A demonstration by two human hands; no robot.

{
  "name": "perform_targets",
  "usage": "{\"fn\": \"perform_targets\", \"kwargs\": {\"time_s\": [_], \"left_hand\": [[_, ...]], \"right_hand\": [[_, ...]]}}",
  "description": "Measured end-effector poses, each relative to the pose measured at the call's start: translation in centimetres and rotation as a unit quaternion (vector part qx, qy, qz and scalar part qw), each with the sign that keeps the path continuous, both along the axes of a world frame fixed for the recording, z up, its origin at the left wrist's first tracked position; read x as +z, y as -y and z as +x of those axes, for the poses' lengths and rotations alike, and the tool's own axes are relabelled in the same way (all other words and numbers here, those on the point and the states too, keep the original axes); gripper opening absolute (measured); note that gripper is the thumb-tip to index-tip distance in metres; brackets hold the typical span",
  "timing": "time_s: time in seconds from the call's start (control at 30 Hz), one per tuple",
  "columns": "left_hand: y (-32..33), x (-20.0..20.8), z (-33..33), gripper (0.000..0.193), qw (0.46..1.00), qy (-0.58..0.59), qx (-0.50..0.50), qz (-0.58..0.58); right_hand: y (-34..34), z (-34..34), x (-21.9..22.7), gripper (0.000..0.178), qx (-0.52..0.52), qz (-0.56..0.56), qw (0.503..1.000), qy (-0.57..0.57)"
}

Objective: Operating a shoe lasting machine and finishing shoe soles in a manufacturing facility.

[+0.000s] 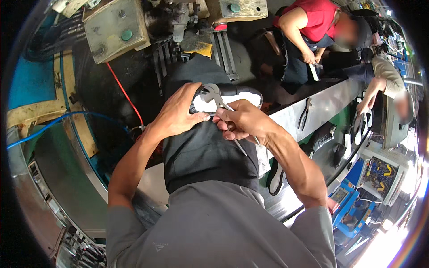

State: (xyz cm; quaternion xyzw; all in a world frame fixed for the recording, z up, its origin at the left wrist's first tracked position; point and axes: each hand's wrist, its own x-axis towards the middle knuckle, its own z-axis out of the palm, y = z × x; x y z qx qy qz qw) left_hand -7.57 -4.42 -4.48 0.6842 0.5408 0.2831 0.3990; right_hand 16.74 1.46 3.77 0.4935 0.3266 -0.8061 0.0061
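Across my lap lies a black shoe upper [229, 89] with its white underside [203, 106] turned up. My left hand [181, 109] is wrapped round its left end, thumb on the near edge. In my right hand [239, 119] I grip a pair of metal lasting pincers [213, 92] by the handles, which stick out below my fingers toward me. The rounded head of the pincers rests over the shoe's left end, beside my left fingers. Whether its jaws have caught the shoe's edge I cannot tell.
A second pair of pliers [305, 114] lies on the metal ledge [286, 118] at right. Beyond it, a conveyor carries several black shoes [322, 136] and white soles [347, 144]. Two people work at upper right. Ahead stands a machine [179, 22]; a red hose [121, 89] hangs at left.
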Motion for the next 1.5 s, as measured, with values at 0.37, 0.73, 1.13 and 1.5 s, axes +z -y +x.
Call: {"fn": "perform_targets", "kwargs": {"time_s": [0.37,0.73,1.13,1.5], "left_hand": [[-1.2,-1.4,0.0,0.088,0.999,0.038,0.02,-0.033],[-1.3,-1.7,0.9,0.08,0.995,0.077,0.055,-0.036],[0.3,-1.4,2.1,0.074,0.994,0.055,0.095,-0.019],[1.0,-1.9,2.5,0.074,0.993,0.038,0.114,0.0]], "right_hand": [[1.7,0.9,-0.6,0.024,0.302,0.557,0.735,0.239],[3.6,0.1,-1.1,0.019,0.434,0.635,0.517,0.374],[4.4,-2.8,-0.5,0.024,0.421,0.627,0.541,0.369],[3.9,-5.6,1.8,0.025,0.49,0.512,0.562,0.426]]}}
